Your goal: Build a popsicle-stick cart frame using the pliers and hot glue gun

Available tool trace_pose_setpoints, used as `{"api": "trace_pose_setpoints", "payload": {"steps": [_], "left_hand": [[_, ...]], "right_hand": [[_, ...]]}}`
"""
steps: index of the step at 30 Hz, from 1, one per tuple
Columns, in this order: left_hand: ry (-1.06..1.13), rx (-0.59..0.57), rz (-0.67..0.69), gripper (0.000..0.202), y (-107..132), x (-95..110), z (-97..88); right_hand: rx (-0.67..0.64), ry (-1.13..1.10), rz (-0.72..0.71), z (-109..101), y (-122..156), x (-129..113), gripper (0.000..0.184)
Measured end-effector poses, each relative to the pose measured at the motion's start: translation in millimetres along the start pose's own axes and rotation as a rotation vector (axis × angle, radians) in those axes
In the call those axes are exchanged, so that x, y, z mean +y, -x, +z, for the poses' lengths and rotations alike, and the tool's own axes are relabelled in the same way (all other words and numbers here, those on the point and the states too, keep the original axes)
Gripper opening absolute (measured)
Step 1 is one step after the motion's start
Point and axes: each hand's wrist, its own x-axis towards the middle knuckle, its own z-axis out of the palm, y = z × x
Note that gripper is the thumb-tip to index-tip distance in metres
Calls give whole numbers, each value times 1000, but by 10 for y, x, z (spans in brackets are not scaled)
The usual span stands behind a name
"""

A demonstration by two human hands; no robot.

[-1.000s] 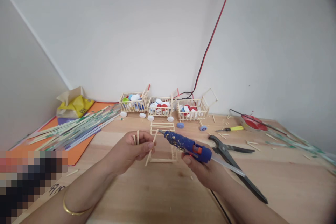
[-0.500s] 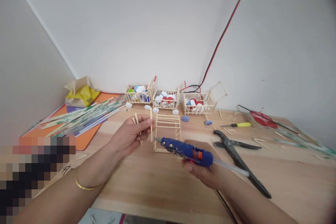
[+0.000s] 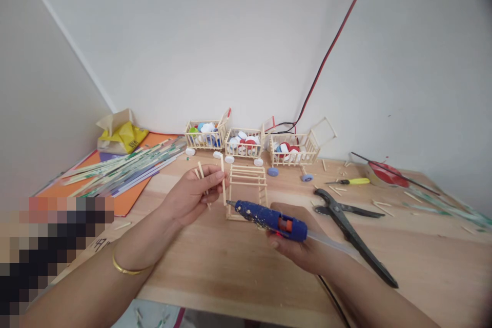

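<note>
My left hand (image 3: 198, 189) is closed, pinching an upright thin wooden stick (image 3: 223, 189) between thumb and fingertips; more sticks (image 3: 200, 171) poke out between its fingers. My right hand (image 3: 300, 251) grips a blue hot glue gun (image 3: 265, 218) with a clear glue stick at its rear and a small red light below. The nozzle points left, at or very near the lower end of the pinched stick; contact cannot be told. Just behind the gun, a small open frame of glued sticks (image 3: 248, 183) rests on the table, its lower right part hidden by the gun.
Three small stick carts (image 3: 294, 148) filled with bottle caps stand along the wall. Large black pincers (image 3: 357, 241) and a yellow-handled screwdriver (image 3: 355, 181) lie right, near a red tape roll (image 3: 388, 174). Stick bundles (image 3: 130, 169) cover an orange sheet (image 3: 126, 205) at left, beside a yellow bag (image 3: 125, 138).
The view has shifted slightly. Both hands keep their grips, and the glue gun's nozzle stays by the lower end of the pinched stick.
</note>
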Motion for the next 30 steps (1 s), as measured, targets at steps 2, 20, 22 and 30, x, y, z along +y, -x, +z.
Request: {"api": "trace_pose_setpoints", "payload": {"steps": [2, 20, 22, 30], "left_hand": [[24, 0, 3, 19, 6, 8, -1], [-435, 72, 204, 24, -11, -22, 4], [-490, 46, 216, 24, 5, -28, 13], [-754, -40, 241, 22, 67, -30, 81]], "right_hand": [[48, 128, 52, -42, -9, 11, 27], [229, 666, 216, -503, 79, 589, 42], [431, 646, 9, -498, 17, 429, 30], [348, 735, -353, -166, -381, -294, 18]]}}
